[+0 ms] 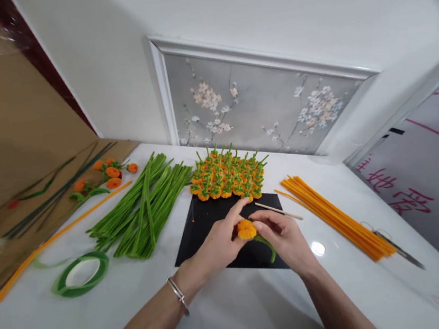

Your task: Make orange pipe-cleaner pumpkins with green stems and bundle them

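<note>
Nearest, a silver bracelet (pixel 178 296) circles the left wrist over the white surface (pixel 142 318). Just beyond, above a black mat (pixel 190 235), the orange ribbed piece (pixel 246 229) sits between both hands, its rounded face towards the viewer. Its green stem (pixel 269 246) leaves at the lower right and curves down, so the long axis slants from the orange head rightward and nearer, the free tip pointing towards the person. The left hand (pixel 219 244) has its grip closed around the head's left side, forefinger stretched away; the right hand (pixel 284 236) pinches at its right edge, thumb and forefinger brought together. A green tape roll (pixel 61 288) lies well to the left. Further off, a thin stick (pixel 285 213) crosses the mat's right edge, orange stems (pixel 338 218) lie right and green stems (pixel 141 211) left. Beyond the mat's middle stand crowded orange pieces with green tops (pixel 228 174), before a blossom-patterned panel (pixel 243 97).
</note>
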Action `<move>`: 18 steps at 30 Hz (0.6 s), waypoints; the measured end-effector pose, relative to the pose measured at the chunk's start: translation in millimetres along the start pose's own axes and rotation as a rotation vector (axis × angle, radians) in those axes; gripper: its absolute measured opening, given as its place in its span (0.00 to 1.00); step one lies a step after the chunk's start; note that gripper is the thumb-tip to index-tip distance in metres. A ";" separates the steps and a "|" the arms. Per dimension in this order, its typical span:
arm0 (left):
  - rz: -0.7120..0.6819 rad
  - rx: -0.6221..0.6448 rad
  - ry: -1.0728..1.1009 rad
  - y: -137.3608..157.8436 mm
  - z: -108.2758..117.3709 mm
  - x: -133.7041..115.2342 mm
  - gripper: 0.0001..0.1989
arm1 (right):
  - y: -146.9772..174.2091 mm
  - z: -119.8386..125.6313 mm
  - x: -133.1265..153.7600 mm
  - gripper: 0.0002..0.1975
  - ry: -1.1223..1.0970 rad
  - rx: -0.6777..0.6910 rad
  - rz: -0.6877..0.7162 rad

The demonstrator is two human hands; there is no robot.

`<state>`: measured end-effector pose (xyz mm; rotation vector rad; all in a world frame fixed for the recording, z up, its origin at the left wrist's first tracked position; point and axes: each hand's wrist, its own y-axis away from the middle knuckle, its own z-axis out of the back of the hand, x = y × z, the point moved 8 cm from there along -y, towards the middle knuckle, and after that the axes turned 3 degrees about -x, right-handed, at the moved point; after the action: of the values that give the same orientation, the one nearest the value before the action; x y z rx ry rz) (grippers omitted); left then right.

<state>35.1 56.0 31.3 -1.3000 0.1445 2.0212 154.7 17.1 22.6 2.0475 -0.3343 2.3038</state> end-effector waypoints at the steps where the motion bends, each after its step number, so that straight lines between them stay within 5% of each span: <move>1: 0.014 0.014 -0.017 0.3 0.5 -3.1 0.36 | 1.6 -0.3 6.2 0.13 0.018 0.015 0.021; 5: -0.029 0.039 -0.061 -3.6 3.9 -23.5 0.37 | 9.3 2.2 37.6 0.09 0.223 0.033 0.203; 8: -0.025 -0.120 0.011 -11.3 17.4 -33.6 0.30 | 12.9 8.7 54.0 0.04 0.348 -0.023 0.339; 12: 0.098 -0.286 0.316 -13.3 22.5 -29.4 0.10 | 8.1 27.3 48.8 0.08 0.131 -0.179 0.312; 18: 0.009 -0.288 0.448 -8.6 6.9 -32.7 0.11 | 0.9 21.5 34.6 0.12 -0.093 -0.145 0.265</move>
<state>42.9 49.0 64.2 -1.9263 0.0657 1.7730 171.2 8.3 58.8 2.1553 -0.7976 2.2433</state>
